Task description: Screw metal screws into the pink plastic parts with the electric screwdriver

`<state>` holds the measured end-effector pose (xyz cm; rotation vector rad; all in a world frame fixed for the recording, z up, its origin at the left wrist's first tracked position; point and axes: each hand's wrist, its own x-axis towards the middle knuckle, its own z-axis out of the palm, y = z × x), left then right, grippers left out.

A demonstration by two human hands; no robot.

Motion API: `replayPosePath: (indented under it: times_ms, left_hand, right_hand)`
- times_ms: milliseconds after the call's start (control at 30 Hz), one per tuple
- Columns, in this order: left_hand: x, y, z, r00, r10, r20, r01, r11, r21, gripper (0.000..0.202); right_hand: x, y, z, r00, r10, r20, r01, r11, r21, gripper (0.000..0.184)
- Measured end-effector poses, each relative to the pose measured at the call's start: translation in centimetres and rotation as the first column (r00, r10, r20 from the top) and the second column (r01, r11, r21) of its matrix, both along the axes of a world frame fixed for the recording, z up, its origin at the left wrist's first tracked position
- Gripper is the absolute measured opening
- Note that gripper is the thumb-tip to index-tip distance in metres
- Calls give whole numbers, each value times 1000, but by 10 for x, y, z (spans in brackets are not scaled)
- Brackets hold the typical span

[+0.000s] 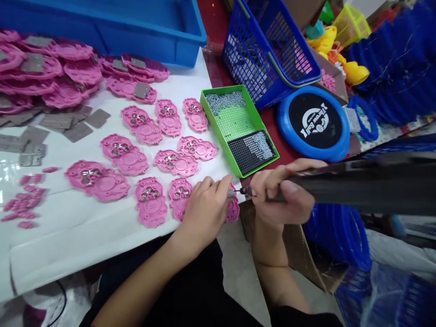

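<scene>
My right hand point(282, 190) is wrapped round a dark electric screwdriver point(361, 184), whose thin bit points left. The bit's tip meets a small grey piece point(231, 194) at the fingertips of my left hand point(207, 204). Those left fingers are curled together, and what they pinch is too small to make out. Beneath them lies a pink plastic casing point(233, 210), mostly covered, at the table's corner. Just left of it is another pink casing point(180, 193) with silvery metal contacts, partly hidden by my left hand. More such casings point(151, 204) lie face up on the white tabletop.
A green tray point(235, 118) of small screws, with a black perforated holder point(252, 152), sits beyond my hands. Pink shells point(51, 72), metal plates point(61, 120) and small pink pieces point(23, 200) lie left. Blue bin point(143, 41), blue basket point(272, 54) and round blue disc point(313, 122) stand behind.
</scene>
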<state>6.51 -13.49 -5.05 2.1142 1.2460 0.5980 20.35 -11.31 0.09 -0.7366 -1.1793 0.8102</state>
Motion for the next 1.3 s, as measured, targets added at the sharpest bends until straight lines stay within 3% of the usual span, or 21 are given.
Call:
replayPosePath:
  times_ms: [133, 533, 700, 1067, 1200, 1300]
  left_hand:
    - [1, 1, 2, 999, -10, -53, 10, 1000, 6, 43]
    - [1, 0, 3, 997, 6, -74, -3, 999, 37, 41]
    - [3, 0, 3, 995, -5, -97, 8, 999, 32, 41]
    - [2, 0, 2, 994, 1, -109, 4, 999, 49, 40]
    - [2, 0, 3, 992, -1, -127, 10, 997, 71, 44]
    - [3, 1, 4, 989, 6, -148, 8, 996, 94, 43]
  right_hand:
    - [-1, 8, -11, 1000, 0, -31, -1, 1000, -27, 15]
    - [-2, 6, -18, 997, -54, -50, 53, 998, -25, 19]
    - [-4, 10, -13, 1000, 13, -11, -14, 997, -79, 13]
    - [-5, 10, -11, 999, 25, 47, -22, 997, -73, 7]
    - [-4, 10, -13, 998, 19, 61, -15, 998, -66, 9]
    - [-3, 10, -19, 986, 50, 157, -29, 991, -133, 15]
